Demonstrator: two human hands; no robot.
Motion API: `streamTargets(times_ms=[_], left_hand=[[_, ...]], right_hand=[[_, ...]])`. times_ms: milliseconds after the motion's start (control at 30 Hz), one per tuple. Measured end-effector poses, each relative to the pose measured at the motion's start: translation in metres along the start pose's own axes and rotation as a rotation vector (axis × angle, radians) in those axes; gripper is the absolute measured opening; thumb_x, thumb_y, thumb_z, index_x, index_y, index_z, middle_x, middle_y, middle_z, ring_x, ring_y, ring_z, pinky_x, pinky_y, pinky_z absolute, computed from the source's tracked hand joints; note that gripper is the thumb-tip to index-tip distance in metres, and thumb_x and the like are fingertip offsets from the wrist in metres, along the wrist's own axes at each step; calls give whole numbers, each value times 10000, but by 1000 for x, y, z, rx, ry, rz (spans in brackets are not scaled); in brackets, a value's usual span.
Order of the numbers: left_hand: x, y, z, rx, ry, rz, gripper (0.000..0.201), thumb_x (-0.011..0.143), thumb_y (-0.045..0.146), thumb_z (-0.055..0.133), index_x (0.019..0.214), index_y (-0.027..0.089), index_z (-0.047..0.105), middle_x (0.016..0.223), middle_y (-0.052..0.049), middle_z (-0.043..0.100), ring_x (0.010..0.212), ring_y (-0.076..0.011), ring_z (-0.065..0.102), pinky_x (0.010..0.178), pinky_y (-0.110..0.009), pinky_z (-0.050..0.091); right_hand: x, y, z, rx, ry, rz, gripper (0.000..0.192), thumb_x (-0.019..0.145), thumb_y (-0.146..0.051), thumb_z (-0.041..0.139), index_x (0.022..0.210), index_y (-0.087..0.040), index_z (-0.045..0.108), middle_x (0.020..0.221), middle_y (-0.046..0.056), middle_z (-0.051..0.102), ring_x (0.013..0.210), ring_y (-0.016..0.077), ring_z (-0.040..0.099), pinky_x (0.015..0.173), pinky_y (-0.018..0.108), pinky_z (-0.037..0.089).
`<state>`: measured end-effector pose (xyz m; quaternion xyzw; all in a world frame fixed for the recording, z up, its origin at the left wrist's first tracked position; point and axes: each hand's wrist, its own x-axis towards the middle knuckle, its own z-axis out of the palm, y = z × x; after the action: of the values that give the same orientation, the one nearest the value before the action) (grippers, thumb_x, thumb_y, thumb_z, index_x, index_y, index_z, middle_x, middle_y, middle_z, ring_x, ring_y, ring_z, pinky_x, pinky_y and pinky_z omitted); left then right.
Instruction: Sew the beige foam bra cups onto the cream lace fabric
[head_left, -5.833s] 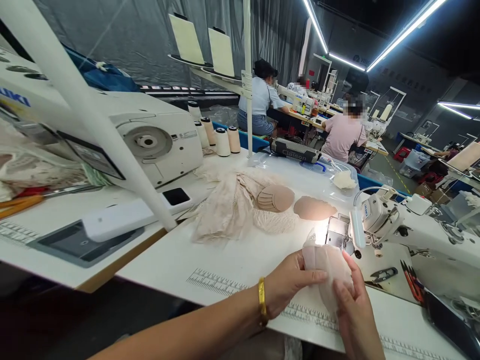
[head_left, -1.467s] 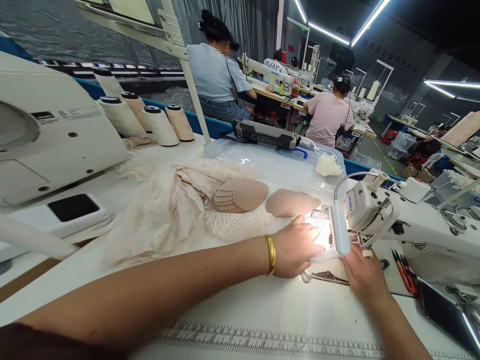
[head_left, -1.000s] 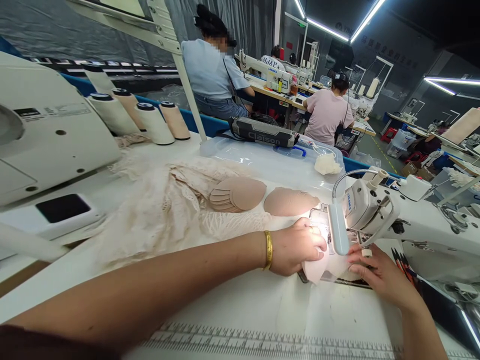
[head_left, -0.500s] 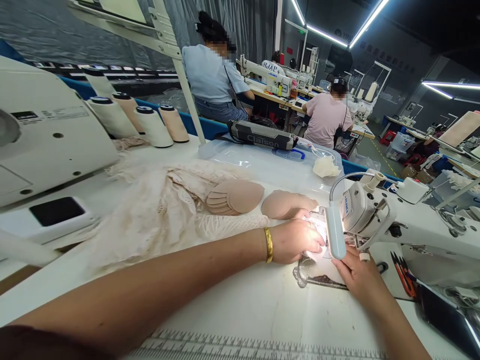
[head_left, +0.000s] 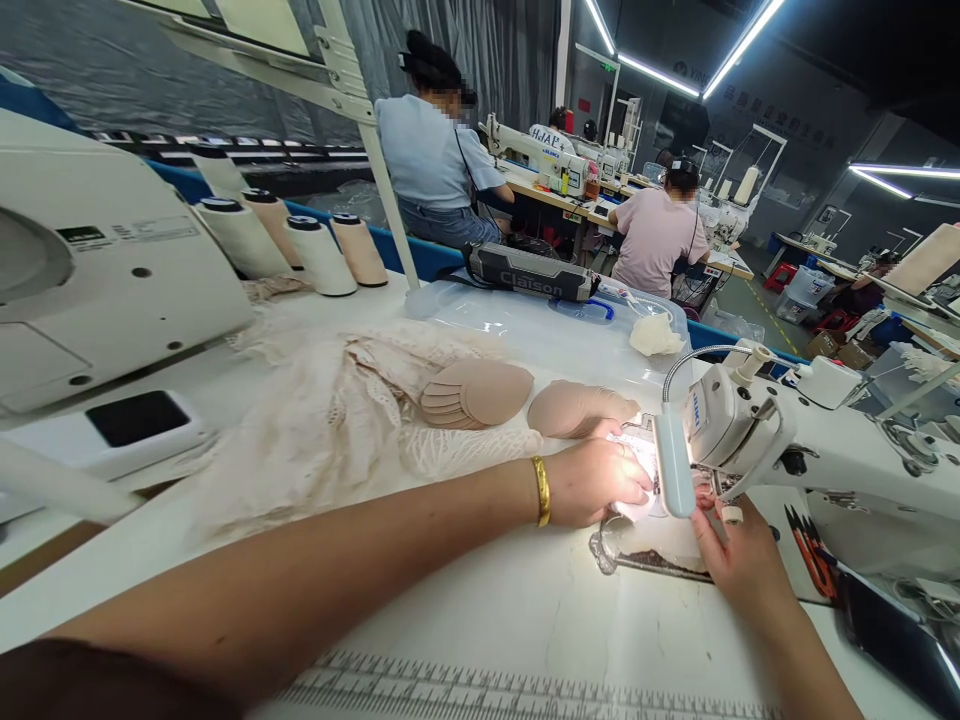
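My left hand [head_left: 596,484], with a gold bracelet [head_left: 541,491] at the wrist, is closed on a pale piece of fabric [head_left: 636,508] lit by the lamp. That fabric lies on the bed of the white sewing machine [head_left: 739,400], left of the needle area. The light-blue lamp [head_left: 674,466] covers part of the stitching spot. To the right of the lamp, my right hand [head_left: 742,552] rests by the machine's foot with thumb and fingers apart; some fingertips are hidden. Beige moulded cups [head_left: 499,390] lie stacked behind my left forearm, and more beige cups [head_left: 570,408] sit just beyond the hand.
Cream lace fabric [head_left: 300,430] spreads across the left of the table. Thread cones [head_left: 322,257] stand behind it. Snips with orange handles [head_left: 814,555] and a dark phone [head_left: 892,630] lie at right. A clear plastic lid [head_left: 480,318] is at the back; co-workers sit beyond.
My right hand has shifted right, away from the lamp, and its thumb shows more clearly. My left hand keeps its place on the fabric. The view has swung slightly left.
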<state>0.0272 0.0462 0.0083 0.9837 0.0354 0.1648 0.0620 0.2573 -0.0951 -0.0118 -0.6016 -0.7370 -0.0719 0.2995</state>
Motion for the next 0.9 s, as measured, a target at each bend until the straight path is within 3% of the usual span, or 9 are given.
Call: streamTargets(times_ms=[167, 433, 567, 767, 900], left_hand=[[1, 1, 1, 1, 2, -8, 270, 656, 12, 639, 836, 210, 679, 979, -24, 750, 934, -238, 630, 944, -461, 283], [-2, 4, 2, -5, -4, -5, 387, 643, -2, 622, 945, 231, 687, 1067, -20, 736, 949, -234, 629, 885, -419, 286], [-3, 3, 3, -35, 13, -28, 324, 674, 2, 618, 906, 222, 669, 967, -9, 735, 880, -217, 631, 848, -394, 284], [-4, 1, 5, -28, 31, -17, 368, 735, 38, 633, 1007, 274, 712, 1085, 0, 739, 938, -209, 632, 852, -400, 278], [-4, -5, 15, 13, 5, -23, 250, 793, 129, 670, 980, 281, 734, 1070, -9, 737, 944, -215, 631, 840, -409, 282]], right_hand=[[0, 2, 4, 53, 20, 39, 194, 1031, -311, 469, 1123, -217, 612, 1047, 127, 686, 1007, 281, 665, 852, 464, 587], [0, 1, 5, 28, 34, 5, 177, 1030, -318, 474, 1121, -226, 594, 1046, 137, 694, 1003, 306, 667, 849, 532, 590], [0, -1, 3, 22, 45, -6, 136, 1025, -303, 476, 1057, -234, 590, 1014, 120, 701, 977, 300, 678, 835, 515, 591], [0, -3, -1, 34, 30, -10, 119, 1021, -287, 473, 1018, -234, 579, 1002, 107, 690, 966, 281, 672, 821, 472, 584], [0, -2, -1, 47, 35, 0, 117, 1024, -291, 475, 1026, -235, 578, 999, 112, 688, 952, 276, 672, 806, 456, 586]])
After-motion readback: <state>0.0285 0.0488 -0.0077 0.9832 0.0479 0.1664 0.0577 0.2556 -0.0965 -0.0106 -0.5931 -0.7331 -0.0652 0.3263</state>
